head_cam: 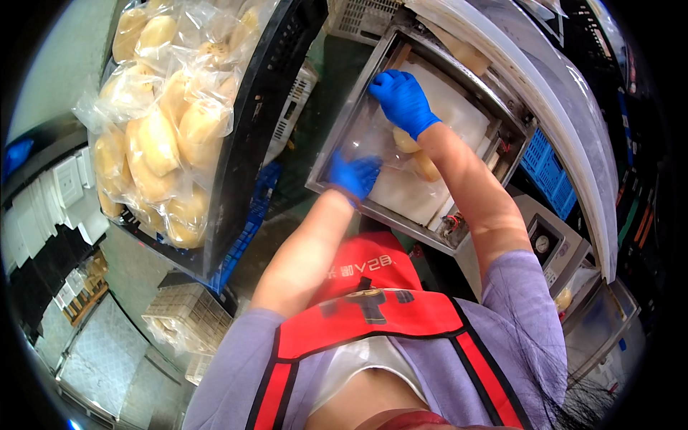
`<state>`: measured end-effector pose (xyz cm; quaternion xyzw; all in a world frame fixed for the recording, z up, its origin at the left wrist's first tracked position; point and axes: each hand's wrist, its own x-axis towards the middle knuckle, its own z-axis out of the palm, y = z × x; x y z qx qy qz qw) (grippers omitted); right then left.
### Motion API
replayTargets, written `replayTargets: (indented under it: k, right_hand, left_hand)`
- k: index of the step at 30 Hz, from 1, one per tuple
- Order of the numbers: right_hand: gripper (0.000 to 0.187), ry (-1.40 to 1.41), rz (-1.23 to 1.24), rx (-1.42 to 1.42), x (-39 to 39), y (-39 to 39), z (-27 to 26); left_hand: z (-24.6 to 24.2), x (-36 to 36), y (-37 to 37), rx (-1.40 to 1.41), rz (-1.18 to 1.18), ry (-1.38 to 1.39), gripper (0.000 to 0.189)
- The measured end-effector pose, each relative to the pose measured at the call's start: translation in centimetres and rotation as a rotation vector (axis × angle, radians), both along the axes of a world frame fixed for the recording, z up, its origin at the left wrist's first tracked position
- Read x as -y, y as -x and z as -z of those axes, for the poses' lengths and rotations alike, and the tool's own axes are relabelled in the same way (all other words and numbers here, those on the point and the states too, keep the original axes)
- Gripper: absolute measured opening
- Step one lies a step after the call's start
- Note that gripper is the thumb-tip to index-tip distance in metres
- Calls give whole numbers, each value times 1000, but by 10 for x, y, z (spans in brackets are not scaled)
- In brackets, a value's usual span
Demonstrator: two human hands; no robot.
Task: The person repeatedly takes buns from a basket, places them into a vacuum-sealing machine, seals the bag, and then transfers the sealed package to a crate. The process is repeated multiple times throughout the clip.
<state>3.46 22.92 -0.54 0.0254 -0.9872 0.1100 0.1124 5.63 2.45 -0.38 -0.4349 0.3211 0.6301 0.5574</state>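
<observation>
A vacuum sealing machine (467,115) stands before me with its transparent lid raised. Inside its metal chamber, a clear plastic bag (384,142) with pale yellow, peeled-looking produce pieces (424,165) lies on a white plate (403,196). My left hand (355,172), in a blue glove and slightly blurred, is low over the near left part of the chamber with its fingers apart, by the bag. At the far left side, my right hand (400,99), also blue-gloved, is curled at the bag's far part; whether it pinches the film is hidden.
A black crate (236,156) at the left holds many clear bags of pale yellow produce (156,140). Blue crates (548,172) stand behind the machine at the right. A pressure gauge (542,244) sits on the machine's front panel. A beige crate (188,317) stands at lower left.
</observation>
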Motion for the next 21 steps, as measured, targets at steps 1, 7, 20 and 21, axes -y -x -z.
replayTargets:
  k: [1,7,20,21]
  right_hand:
    - [22,-23,1,7,1,-2,0]
    - [28,-30,104,112,7,-2,-13]
    - [16,-69,335,203,18,-33,-38]
    - [17,78,415,32,22,-45,-45]
  left_hand:
    - [1,3,-2,0,-22,-49,88]
    - [-18,29,-26,-31,80,-120,77]
    - [-82,86,14,-325,262,-121,52]
    - [-90,89,22,-374,257,-116,51]
